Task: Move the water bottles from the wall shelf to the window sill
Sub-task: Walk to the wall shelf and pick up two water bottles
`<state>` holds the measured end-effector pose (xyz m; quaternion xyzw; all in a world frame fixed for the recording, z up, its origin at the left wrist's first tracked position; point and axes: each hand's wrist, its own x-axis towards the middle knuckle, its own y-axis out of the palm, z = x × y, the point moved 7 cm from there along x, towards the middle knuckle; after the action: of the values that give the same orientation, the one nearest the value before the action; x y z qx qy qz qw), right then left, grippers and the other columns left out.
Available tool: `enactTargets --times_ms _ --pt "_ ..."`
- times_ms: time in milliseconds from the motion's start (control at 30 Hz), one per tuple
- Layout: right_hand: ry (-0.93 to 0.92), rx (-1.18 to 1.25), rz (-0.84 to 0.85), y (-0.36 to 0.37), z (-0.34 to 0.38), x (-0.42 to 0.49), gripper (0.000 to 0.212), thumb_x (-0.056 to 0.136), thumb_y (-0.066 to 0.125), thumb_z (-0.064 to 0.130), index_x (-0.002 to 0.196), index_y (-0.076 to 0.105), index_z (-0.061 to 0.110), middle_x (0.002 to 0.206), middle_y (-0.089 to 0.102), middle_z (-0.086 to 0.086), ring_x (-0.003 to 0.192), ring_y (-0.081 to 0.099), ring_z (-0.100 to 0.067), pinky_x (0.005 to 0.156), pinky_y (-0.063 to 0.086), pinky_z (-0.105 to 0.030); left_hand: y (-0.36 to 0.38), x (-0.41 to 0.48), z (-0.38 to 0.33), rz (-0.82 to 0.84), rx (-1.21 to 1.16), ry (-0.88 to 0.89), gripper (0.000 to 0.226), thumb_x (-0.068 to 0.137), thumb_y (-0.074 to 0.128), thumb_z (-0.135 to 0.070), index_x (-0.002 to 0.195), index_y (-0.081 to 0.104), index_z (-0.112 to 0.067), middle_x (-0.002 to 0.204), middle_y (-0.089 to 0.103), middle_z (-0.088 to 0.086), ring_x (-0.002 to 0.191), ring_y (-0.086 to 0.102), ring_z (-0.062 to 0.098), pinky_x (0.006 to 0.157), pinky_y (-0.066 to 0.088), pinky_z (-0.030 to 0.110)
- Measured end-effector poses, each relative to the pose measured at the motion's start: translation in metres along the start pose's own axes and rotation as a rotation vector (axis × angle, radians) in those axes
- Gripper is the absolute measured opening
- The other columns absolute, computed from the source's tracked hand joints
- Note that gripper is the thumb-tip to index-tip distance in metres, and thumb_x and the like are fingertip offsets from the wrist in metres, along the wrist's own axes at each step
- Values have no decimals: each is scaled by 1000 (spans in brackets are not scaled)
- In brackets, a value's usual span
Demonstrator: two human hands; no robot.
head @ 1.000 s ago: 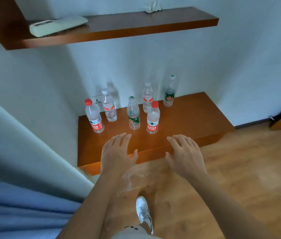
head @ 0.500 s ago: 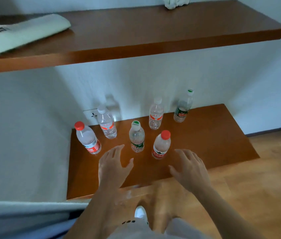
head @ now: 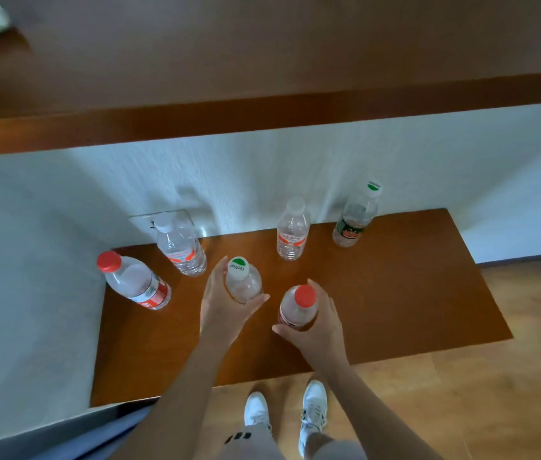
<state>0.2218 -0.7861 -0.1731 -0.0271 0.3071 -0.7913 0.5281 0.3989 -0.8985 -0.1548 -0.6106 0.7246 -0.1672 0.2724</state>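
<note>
Several clear water bottles stand on the lower wooden wall shelf (head: 411,293). My left hand (head: 224,308) is wrapped around a green-capped bottle (head: 242,280) near the shelf's middle. My right hand (head: 317,323) grips a red-capped bottle (head: 299,308) just to its right. Both held bottles still rest on the shelf. Another red-capped bottle (head: 136,282) stands at the far left, two white-capped ones (head: 181,247) (head: 292,232) near the wall, and a second green-capped one (head: 355,217) at the back right.
An upper wooden shelf (head: 262,121) overhangs close above. A wall socket (head: 144,220) sits behind the left bottles. A pale curtain or bedding edge (head: 30,436) is at the lower left. My white shoes (head: 255,413) stand on the wooden floor (head: 478,393).
I have moved closer and look more steeply down. Both hands went from hovering open over the shelf's front to closing on the two nearest bottles.
</note>
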Motion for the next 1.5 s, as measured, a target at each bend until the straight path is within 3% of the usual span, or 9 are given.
enactTargets --times_ms 200,433,633,733,867,1033,1233,1367,1500 --pt "-5 -39 -62 0 2 15 78 63 90 44 122 40 38 120 57 11 106 57 -8 81 40 -5 10 13 -12 18 -56 13 80 63 91 -33 128 46 -24 112 57 -10 107 55 12 88 51 21" --pt "-33 22 -35 -19 16 27 67 68 89 39 118 45 31 102 59 18 91 64 -8 67 50 -8 3 14 -22 -24 -113 26 73 62 91 -37 121 49 -29 111 61 -6 105 60 17 87 57 35" --pt "-130 106 -103 -49 49 34 71 67 89 42 122 45 37 109 61 16 100 63 -10 81 60 -26 -16 2 -55 -80 -234 2 69 67 87 -41 121 44 -37 105 60 -13 98 61 9 78 55 24" --pt "-162 110 -67 -59 68 35 75 68 89 41 124 38 42 114 55 17 105 57 -9 77 52 -14 -23 -6 -75 -82 -257 29 64 70 85 -35 117 42 -37 98 54 -22 89 58 -2 67 46 11" --pt "-219 110 -49 -72 94 30 71 73 86 37 122 35 40 106 49 26 95 54 1 63 43 -1 -36 -16 -91 -117 -282 76 51 70 85 -32 102 47 -42 97 59 -17 86 63 -5 61 50 11" --pt "-284 152 -27 -71 117 22 69 73 86 32 125 39 35 109 53 19 100 56 -8 65 45 -3 -66 -33 -99 -193 -309 94 57 75 82 -30 113 40 -41 101 52 -26 87 54 -8 56 45 1" --pt "-355 206 32 -34 148 7 78 68 88 42 131 43 28 116 56 15 104 56 -8 71 41 -3 -112 -51 -77 -293 -288 46 72 73 81 -45 133 41 -33 125 54 -10 113 50 10 89 50 32" --pt "-438 251 136 -2 169 -5 84 56 80 67 125 47 33 110 61 16 102 61 -7 84 52 -18 -140 -75 -57 -371 -350 17 81 62 84 -60 130 48 -35 117 65 -9 107 65 13 89 57 36" --pt "-489 254 343 30 184 -11 83 58 76 71 129 47 38 117 64 16 108 64 -9 93 57 -33 -163 -106 -48 -495 -390 4 83 58 81 -66 126 52 -29 107 69 -9 96 70 11 80 60 31"
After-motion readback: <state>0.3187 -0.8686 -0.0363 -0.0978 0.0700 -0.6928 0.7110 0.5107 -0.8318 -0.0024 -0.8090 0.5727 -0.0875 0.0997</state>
